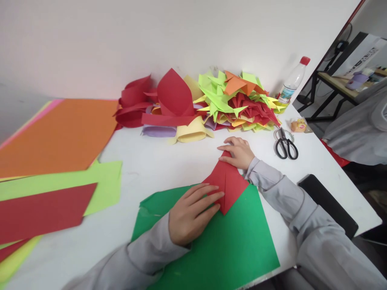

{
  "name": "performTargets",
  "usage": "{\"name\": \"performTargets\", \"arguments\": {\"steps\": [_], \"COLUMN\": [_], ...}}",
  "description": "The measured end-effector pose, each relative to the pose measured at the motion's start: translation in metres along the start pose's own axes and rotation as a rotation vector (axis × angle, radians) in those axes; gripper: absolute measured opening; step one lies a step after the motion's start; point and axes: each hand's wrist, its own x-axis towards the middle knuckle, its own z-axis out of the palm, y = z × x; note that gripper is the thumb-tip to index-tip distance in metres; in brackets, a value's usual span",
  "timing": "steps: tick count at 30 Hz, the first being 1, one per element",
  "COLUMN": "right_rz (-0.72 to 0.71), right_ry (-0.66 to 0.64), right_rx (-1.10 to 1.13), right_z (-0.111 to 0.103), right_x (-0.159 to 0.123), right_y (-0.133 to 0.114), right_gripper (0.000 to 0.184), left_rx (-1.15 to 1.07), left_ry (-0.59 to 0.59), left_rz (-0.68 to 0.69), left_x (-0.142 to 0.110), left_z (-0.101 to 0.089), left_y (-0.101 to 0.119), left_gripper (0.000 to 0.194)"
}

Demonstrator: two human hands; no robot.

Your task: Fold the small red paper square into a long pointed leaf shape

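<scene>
A folded piece of red paper (234,187) with a crease down its middle lies partly on a green sheet (242,241). My left hand (193,211) rests flat on the paper's left side, fingers stretched out. At the far tip of the red paper, my right hand (238,153) has its thumb and fingers around the edge. The part of the tip inside that hand is hidden. Beyond both hands sits a pile of folded paper stars (217,96) in green, red and orange, beside rolled red paper shapes (173,94).
Black-handled scissors (286,147), a small wrapped snack (299,125) and a bottle (292,86) stand to the right. A black phone-like slab (328,205) lies near my right forearm. Coloured sheets (60,133) cover the left side. A person in grey (359,125) is at the right.
</scene>
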Motion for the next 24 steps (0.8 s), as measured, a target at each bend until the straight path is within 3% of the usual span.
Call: {"name": "performTargets", "arguments": {"steps": [12,19,24], "right_rz": [0.017,0.033,0.031], "right_ry": [0.005,0.009,0.011], "right_rx": [-0.002,0.001,0.008], "right_z": [0.000,0.000,0.001], "right_x": [0.001,0.001,0.002], "right_y": [-0.002,-0.003,-0.003], "right_gripper": [0.041,0.040,0.040], "left_rx": [0.025,0.021,0.064], "left_ry": [-0.012,0.007,-0.042], "left_rz": [0.145,0.145,0.182], "left_x": [0.004,0.008,0.007], "left_z": [0.012,0.021,0.025], "left_y": [0.005,0.008,0.008], "left_gripper": [0.018,0.021,0.028]}}
